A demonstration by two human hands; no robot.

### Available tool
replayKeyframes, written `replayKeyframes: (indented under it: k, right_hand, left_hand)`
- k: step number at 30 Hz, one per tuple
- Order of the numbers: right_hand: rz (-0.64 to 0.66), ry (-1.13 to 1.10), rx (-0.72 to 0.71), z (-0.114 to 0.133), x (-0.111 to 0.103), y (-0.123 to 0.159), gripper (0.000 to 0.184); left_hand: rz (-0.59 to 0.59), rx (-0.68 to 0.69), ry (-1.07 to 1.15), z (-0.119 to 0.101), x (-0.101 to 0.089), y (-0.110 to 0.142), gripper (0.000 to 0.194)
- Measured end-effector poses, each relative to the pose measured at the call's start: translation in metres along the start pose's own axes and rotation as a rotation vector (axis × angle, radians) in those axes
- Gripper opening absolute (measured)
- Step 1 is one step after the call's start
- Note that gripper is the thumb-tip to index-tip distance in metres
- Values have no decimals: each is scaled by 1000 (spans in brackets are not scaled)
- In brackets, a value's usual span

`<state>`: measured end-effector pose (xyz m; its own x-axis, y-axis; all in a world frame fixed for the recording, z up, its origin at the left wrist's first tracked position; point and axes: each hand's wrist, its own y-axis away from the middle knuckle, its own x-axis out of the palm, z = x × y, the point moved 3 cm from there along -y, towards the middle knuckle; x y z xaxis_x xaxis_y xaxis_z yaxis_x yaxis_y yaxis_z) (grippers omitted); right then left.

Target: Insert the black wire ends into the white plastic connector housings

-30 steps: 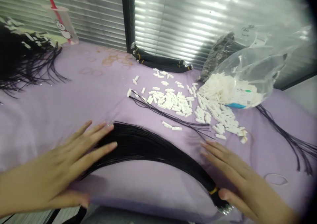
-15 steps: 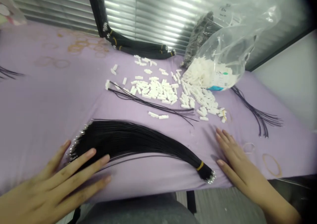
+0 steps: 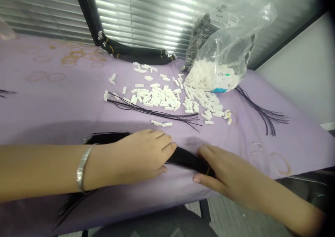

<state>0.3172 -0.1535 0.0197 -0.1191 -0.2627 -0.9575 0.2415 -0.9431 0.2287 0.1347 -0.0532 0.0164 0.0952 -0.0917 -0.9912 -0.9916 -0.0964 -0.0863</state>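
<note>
A thick bundle of black wires (image 3: 184, 159) lies across the front of the purple-covered table (image 3: 78, 111). My left hand (image 3: 146, 153), with a silver bangle at its wrist, curls over the middle of the bundle and hides much of it. Around the banded right end of the wires, my right hand (image 3: 217, 167) has its thumb in front and fingers behind. The left ends of the wires fan out under my left forearm. Just behind lies a thin set of black wires (image 3: 154, 113) with a white connector (image 3: 106, 96) on its left end.
White connector housings (image 3: 162, 97) lie in a pile, spilling from a clear plastic bag (image 3: 227, 62). Bound wire bundles (image 3: 138, 52) rest against the window blinds. More loose wires (image 3: 259, 111) and a rubber band (image 3: 281, 163) lie at right, with rubber bands (image 3: 75, 57) at far left.
My left hand has swung right from the fanned ends onto the middle of the bundle. My right hand has moved left onto its banded end. Both have closed around the wires. The view has shifted slightly.
</note>
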Motion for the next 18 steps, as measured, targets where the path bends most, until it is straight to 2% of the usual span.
replayKeyframes:
  k: [2, 5, 7, 9, 12, 14, 16, 18]
  right_hand:
    - [49, 49, 13, 3, 5, -6, 24]
    - [46, 116, -1, 5, 5, -7, 13]
    - [-8, 165, -30, 8, -3, -4, 13]
    - [-87, 226, -73, 12, -17, -1, 14]
    - [-174, 284, -147, 19, -40, 3, 18]
    - [-212, 267, -152, 22, -54, 4, 23]
    - [-273, 221, -125, 24, -67, 2, 31]
    - [-291, 129, -107, 25, -73, -6, 35]
  left_hand:
    - [14, 28, -21, -3, 8, -9, 39]
    - [-16, 9, -31, -6, 14, -10, 47]
    - [-29, -15, -19, -5, 14, -10, 52]
    - [-40, -40, -29, -3, 11, -11, 46]
    - [-86, -34, -111, -1, 2, -13, 18]
    - [-115, -32, -151, 1, -9, -13, 11]
    - [-96, -116, -111, 7, -24, -11, 13]
    - [-11, -291, 6, 19, -36, -7, 17]
